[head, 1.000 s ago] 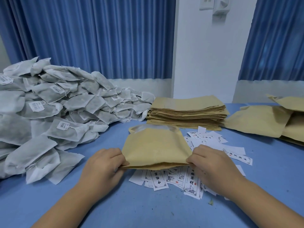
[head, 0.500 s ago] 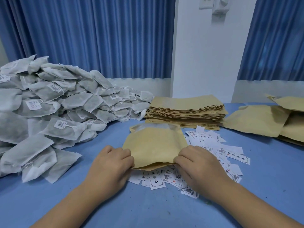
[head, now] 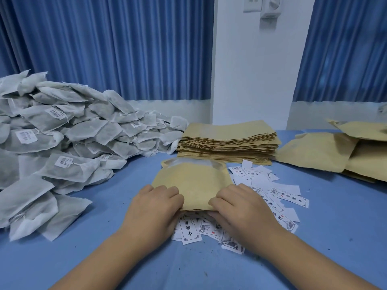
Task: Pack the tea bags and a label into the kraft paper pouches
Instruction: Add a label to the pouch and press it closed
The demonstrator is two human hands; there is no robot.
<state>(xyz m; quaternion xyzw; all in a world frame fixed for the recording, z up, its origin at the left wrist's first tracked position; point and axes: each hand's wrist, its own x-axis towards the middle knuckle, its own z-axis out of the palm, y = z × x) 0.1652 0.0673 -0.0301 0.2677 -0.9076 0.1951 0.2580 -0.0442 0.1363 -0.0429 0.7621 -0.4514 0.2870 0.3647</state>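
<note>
Head view: two bare forearms reached across a blue table [head: 335, 237] to a single pouch.
Pouch [head: 191, 181]: kraft paper, at the table's middle, mouth turned away and showing a pale lining; its near edge sat over the labels, just in front of the stack.
Left hand [head: 156, 208]: fingers curled, gripping the pouch's near left corner.
Right hand [head: 240, 208]: fingers curled, pinching the pouch's near right edge, knuckles up.
Labels [head: 278, 195]: white printed slips lay scattered under the pouch and to its right.
Tea bags [head: 73, 132]: a grey-white heap filled the left side, several bearing small barcode tags.
Stack [head: 228, 141]: flat kraft pouches piled behind, touching the heap's right end.
Other pouches [head: 318, 151]: several overlapped at far right; whether they were filled could not be told.
Backdrop: blue curtains [head: 125, 49] hung either side of a white wall [head: 255, 70].
</note>
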